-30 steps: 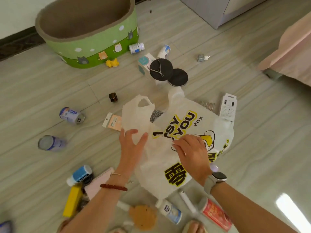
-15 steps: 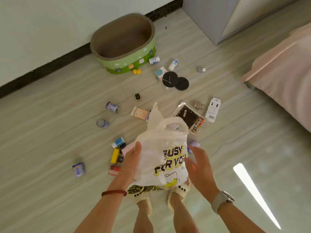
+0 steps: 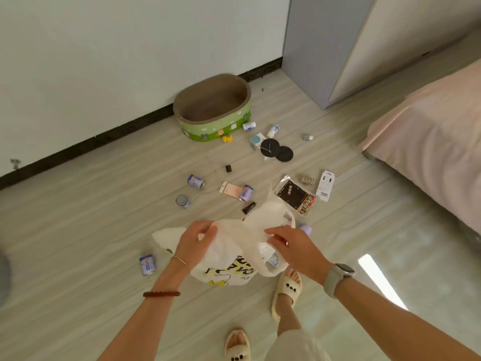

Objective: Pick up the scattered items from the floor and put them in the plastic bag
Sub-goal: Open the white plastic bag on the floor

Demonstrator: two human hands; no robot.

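Note:
I hold a white plastic bag (image 3: pixel 231 259) with yellow and black print in front of me, above the floor. My left hand (image 3: pixel 196 243) grips its left side and my right hand (image 3: pixel 291 247) grips its right side near a handle. Scattered on the floor beyond lie small cans (image 3: pixel 195 181) (image 3: pixel 147 264) (image 3: pixel 246 192), a black snack packet (image 3: pixel 296 196), a white card package (image 3: pixel 325 185), a pink card (image 3: pixel 231 189), a black tube (image 3: pixel 249 207), two black discs (image 3: pixel 276 150) and small bottles (image 3: pixel 272 131). Part of the pile is hidden behind the bag.
A green oval cardboard tub (image 3: pixel 213 110) stands by the wall. A grey cabinet (image 3: pixel 320 48) is at the back right and a pink-covered bed (image 3: pixel 432 142) at the right. My slippered feet (image 3: pixel 287 287) stand just below the bag.
I have stood up, so the view has pulled back and the floor items look farther away. The bag has come up off the floor and both hands now spread it apart.

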